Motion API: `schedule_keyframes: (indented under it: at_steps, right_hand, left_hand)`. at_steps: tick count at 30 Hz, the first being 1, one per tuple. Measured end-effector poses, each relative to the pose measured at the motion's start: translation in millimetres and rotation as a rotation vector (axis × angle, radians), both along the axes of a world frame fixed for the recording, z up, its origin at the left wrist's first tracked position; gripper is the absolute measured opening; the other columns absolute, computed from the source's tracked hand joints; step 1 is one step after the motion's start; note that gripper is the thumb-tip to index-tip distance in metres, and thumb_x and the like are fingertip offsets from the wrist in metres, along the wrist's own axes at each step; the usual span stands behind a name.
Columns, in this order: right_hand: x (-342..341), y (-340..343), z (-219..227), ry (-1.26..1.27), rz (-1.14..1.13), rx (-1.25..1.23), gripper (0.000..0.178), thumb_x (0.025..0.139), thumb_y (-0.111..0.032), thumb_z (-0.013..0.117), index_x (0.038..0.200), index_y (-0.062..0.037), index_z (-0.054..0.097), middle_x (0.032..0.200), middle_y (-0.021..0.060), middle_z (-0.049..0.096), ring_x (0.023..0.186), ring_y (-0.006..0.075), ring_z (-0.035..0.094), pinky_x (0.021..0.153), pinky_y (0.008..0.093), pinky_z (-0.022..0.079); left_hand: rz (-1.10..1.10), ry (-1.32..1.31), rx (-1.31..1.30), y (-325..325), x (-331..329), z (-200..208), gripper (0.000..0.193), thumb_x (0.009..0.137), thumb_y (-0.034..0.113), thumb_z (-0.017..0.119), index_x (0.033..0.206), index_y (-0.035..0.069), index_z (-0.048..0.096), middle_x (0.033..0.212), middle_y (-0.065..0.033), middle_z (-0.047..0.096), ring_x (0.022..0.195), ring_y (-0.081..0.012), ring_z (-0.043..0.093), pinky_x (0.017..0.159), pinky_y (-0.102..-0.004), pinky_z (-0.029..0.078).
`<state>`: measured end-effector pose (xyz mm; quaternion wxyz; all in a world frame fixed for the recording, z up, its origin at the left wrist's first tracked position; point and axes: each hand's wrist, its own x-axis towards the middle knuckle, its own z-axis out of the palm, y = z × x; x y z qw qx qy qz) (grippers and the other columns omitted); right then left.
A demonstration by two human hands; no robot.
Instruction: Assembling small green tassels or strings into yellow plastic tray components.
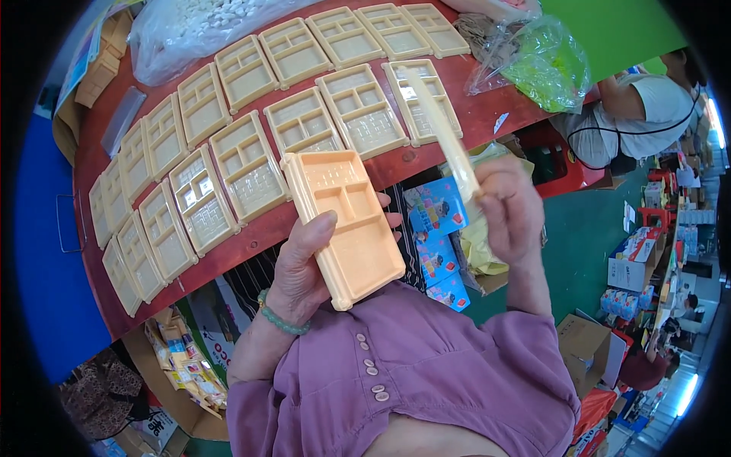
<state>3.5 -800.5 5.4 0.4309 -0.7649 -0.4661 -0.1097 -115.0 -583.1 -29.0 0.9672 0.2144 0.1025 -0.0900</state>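
Observation:
My left hand (302,263) grips a peach-coloured plastic compartment tray (364,251) from below and the side, its open face turned up and tilted in front of my chest. A green bead bracelet (283,320) circles that wrist. Raised at the right, my right hand (512,209) pinches the lower end of a long, narrow cream plastic strip (445,137). The strip slants up and left, its far end over one of the cream trays on the table. It is somewhat blurred and apart from the peach tray.
Two curved rows of cream compartment trays (202,194) lie on the red table (247,247). Behind them is a clear bag of small white pieces (198,34); at the right end, a bag of bright green pieces (544,72). Blue printed packs (438,209) sit below the table edge. A person (647,110) sits at right.

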Motion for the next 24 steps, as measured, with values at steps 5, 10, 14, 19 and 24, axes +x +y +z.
schedule_keyframes:
  at_steps: [5,10,14,19,24]
  right_hand:
    - [35.7,-37.3,-10.2,-0.058,-0.164,-0.23,0.005,0.086,0.002,0.056,0.09,0.0004,0.053,0.091,0.0131,0.058,0.077,0.0246,0.057,0.067,0.0297,0.046]
    - [67.5,-56.5,-25.2,-0.162,-0.22,-0.395,0.009,0.085,0.002,0.058,0.093,0.0008,0.054,0.095,0.0136,0.058,0.085,0.0291,0.059,0.074,0.0331,0.048]
    - [84.1,-57.8,-24.2,-0.205,-0.171,-0.539,0.014,0.083,0.001,0.058,0.095,0.0002,0.053,0.096,0.014,0.058,0.09,0.0317,0.058,0.076,0.0371,0.048]
    - [102.0,-57.1,-23.6,-0.197,-0.138,-0.741,0.018,0.078,0.001,0.06,0.095,-0.0008,0.053,0.098,0.0135,0.058,0.095,0.0324,0.056,0.079,0.039,0.047]
    - [120.3,-61.9,-24.2,-0.15,-0.091,-0.807,0.019,0.076,0.0,0.061,0.093,-0.001,0.052,0.101,0.0131,0.058,0.098,0.0327,0.055,0.082,0.0391,0.047]
  left_hand:
    - [0.011,0.014,0.027,0.4,-0.3,3.3,0.079,0.083,0.038,0.063,0.139,-0.002,0.026,0.128,-0.0227,0.047,0.118,-0.0368,0.051,0.093,-0.0489,0.05]
    - [-0.001,-0.006,0.041,1.6,-3.5,-1.8,0.078,0.084,0.037,0.062,0.14,-0.003,0.024,0.13,-0.0238,0.046,0.119,-0.0376,0.05,0.094,-0.0494,0.049]
    - [-0.001,-0.016,0.044,2.3,-3.6,-1.9,0.078,0.084,0.038,0.062,0.14,-0.003,0.024,0.13,-0.0237,0.045,0.119,-0.0376,0.05,0.093,-0.0494,0.049]
    - [-0.002,-0.009,0.052,3.0,-4.4,-2.7,0.079,0.084,0.038,0.062,0.14,-0.003,0.025,0.13,-0.0234,0.045,0.12,-0.0377,0.049,0.093,-0.0491,0.049]
    - [0.001,-0.017,0.045,3.1,-4.1,-4.5,0.078,0.084,0.038,0.062,0.14,-0.002,0.025,0.13,-0.0231,0.046,0.12,-0.0374,0.049,0.093,-0.049,0.05]
